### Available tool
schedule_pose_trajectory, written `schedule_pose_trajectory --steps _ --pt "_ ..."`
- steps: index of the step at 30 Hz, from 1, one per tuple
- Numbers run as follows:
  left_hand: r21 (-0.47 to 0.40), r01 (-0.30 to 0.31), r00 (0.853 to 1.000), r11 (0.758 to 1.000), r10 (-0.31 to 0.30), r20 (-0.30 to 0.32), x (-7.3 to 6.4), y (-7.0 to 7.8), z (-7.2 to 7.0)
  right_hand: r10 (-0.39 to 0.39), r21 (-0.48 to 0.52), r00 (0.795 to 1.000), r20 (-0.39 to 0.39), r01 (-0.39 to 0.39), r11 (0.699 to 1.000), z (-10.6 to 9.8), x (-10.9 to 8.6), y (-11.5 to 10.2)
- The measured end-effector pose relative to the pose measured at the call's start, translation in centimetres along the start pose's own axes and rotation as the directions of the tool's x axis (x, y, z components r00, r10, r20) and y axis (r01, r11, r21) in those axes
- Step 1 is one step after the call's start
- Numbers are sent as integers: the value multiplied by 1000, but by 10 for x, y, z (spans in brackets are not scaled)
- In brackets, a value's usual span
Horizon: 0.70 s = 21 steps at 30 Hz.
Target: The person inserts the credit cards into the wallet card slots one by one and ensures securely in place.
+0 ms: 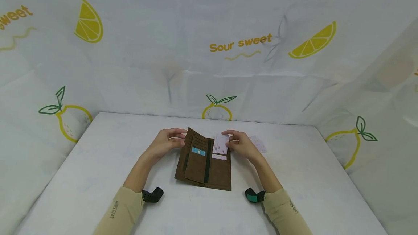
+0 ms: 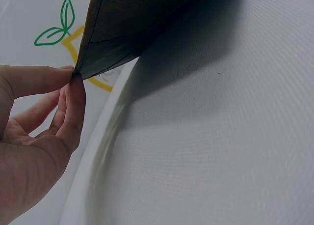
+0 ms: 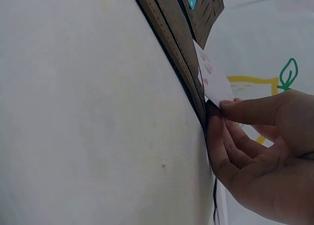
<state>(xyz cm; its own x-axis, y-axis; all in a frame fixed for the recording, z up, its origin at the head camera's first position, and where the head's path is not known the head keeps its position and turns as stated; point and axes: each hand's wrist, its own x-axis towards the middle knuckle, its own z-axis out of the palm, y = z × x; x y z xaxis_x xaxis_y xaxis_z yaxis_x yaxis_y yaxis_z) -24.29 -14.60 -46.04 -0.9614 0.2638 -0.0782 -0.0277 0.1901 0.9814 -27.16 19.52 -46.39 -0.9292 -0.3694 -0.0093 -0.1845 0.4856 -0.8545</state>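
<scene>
A brown long wallet (image 1: 196,168) lies spread on the table, its left half tilted up. My left hand (image 1: 166,141) pinches the outer top corner of that half between thumb and finger; in the left wrist view the wallet's dark underside (image 2: 113,33) shows above the table. A blue card (image 1: 198,151) sits in a slot of the left half. Over the right half, my right hand (image 1: 241,143) holds a white card with pink print (image 1: 220,144) at its edge, thumb on top. Below that card, a pale strip of another card (image 1: 219,157) shows in a slot.
Several pale pink cards (image 1: 259,143) lie on the white table (image 1: 310,177) just right of the right hand. A white curtain with lemon prints (image 1: 156,46) hangs behind the table. Dark wrist devices (image 1: 152,195) sit at both sleeve cuffs.
</scene>
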Motion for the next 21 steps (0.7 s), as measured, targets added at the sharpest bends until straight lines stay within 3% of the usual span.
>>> schedule_pose_trajectory --steps 21 --pt "0 7 1000 1000 -7 8 -1 -2 -1 -5 -43 995 103 9 999 -1 -3 -2"
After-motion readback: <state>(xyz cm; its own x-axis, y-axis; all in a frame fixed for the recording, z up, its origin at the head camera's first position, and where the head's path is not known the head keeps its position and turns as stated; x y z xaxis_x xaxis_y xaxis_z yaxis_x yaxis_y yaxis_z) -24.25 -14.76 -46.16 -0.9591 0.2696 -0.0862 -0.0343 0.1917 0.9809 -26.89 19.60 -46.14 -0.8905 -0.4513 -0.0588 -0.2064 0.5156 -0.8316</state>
